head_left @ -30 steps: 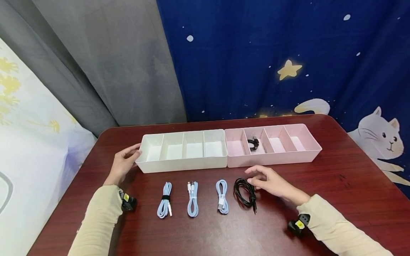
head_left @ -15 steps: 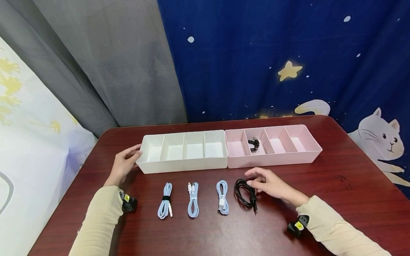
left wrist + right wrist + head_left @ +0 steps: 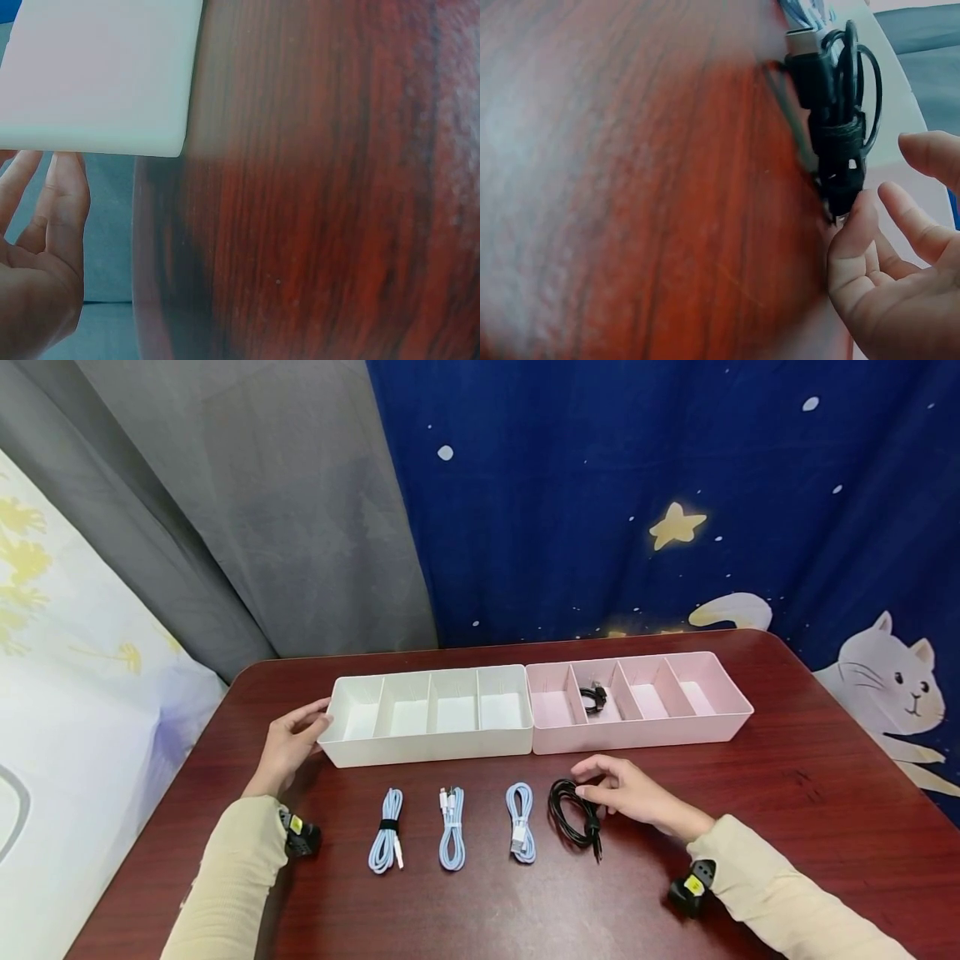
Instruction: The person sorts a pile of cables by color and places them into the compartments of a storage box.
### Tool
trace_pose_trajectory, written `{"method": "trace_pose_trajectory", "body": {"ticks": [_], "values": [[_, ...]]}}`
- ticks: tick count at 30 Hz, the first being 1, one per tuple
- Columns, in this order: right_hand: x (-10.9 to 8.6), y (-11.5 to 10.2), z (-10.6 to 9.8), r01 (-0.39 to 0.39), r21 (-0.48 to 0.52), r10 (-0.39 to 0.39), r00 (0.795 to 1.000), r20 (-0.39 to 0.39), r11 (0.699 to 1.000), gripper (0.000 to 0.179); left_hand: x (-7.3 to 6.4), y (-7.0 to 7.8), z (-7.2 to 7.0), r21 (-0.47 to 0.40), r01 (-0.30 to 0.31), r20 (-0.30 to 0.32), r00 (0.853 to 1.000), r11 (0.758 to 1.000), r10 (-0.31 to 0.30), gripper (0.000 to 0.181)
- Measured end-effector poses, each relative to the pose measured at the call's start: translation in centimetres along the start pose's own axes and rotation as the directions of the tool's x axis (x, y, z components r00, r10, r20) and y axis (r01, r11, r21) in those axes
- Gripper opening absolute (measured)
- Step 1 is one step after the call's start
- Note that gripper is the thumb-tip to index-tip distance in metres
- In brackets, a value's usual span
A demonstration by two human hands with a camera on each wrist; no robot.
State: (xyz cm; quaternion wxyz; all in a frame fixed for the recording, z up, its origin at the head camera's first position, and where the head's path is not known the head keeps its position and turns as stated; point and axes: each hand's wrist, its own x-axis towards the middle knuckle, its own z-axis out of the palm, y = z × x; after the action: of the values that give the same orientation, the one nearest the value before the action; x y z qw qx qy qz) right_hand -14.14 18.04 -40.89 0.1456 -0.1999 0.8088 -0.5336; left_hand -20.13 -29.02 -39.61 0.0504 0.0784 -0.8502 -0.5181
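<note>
At the left end of a white divided organizer box (image 3: 427,746), my left hand (image 3: 287,747) rests its fingertips against the end wall. The left wrist view has these fingers nearly straight, reaching up to the box's lower edge. My right hand (image 3: 626,789) hovers at a coiled black cable (image 3: 572,814) lying on the table, thumb tip over the coil's upper right edge. Seen from the right wrist, the thumb (image 3: 855,225) overlaps the bundled black cable (image 3: 836,127) near its end, while the other fingers stay spread apart from it.
Three bundled light blue cables, left (image 3: 386,831), middle (image 3: 452,827) and right (image 3: 521,822), lie in a row on the dark red table (image 3: 480,910). A pink divided box (image 3: 637,735) adjoins the white one; a small black cable (image 3: 595,697) sits in its second compartment.
My right hand has shifted slightly left and down, bringing the thumb over the black cable's coil. The left hand stays at the white box.
</note>
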Motion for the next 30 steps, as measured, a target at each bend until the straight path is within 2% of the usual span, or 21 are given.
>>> {"method": "trace_pose_trajectory", "body": {"ticks": [4, 11, 14, 21, 27, 30], "values": [[0.1, 0.1, 0.1, -0.010, 0.008, 0.010, 1.000, -0.001, 1.000, 0.032, 0.2, -0.3, 0.1, -0.027, 0.013, -0.017, 1.000, 1.000, -0.013, 0.054], [0.2, 0.4, 0.1, -0.006, 0.008, 0.006, 1.000, -0.002, 1.000, 0.032, -0.1, 0.5, -0.1, 0.019, 0.001, 0.019, 1.000, 1.000, -0.001, 0.052], [0.3, 0.6, 0.1, 0.000, 0.003, 0.000, 1.000, -0.004, 1.000, 0.031, -0.2, 0.7, -0.1, 0.012, 0.012, 0.026, 1.000, 1.000, -0.012, 0.051], [0.6, 0.9, 0.3, 0.024, 0.009, -0.024, 1.000, -0.007, 1.000, 0.032, -0.2, 0.8, -0.1, 0.008, 0.020, 0.013, 1.000, 1.000, -0.020, 0.050], [0.8, 0.9, 0.5, 0.037, -0.026, -0.037, 0.999, -0.012, 0.999, 0.033, 1.5, -2.1, 0.0, -0.001, -0.002, -0.016, 1.000, 1.000, 0.002, 0.059], [0.9, 0.9, 0.6, 0.051, -0.053, -0.052, 0.998, -0.022, 0.997, 0.033, 1.3, -1.8, 0.0, -0.005, -0.001, -0.010, 1.000, 1.000, 0.001, 0.058]]}}
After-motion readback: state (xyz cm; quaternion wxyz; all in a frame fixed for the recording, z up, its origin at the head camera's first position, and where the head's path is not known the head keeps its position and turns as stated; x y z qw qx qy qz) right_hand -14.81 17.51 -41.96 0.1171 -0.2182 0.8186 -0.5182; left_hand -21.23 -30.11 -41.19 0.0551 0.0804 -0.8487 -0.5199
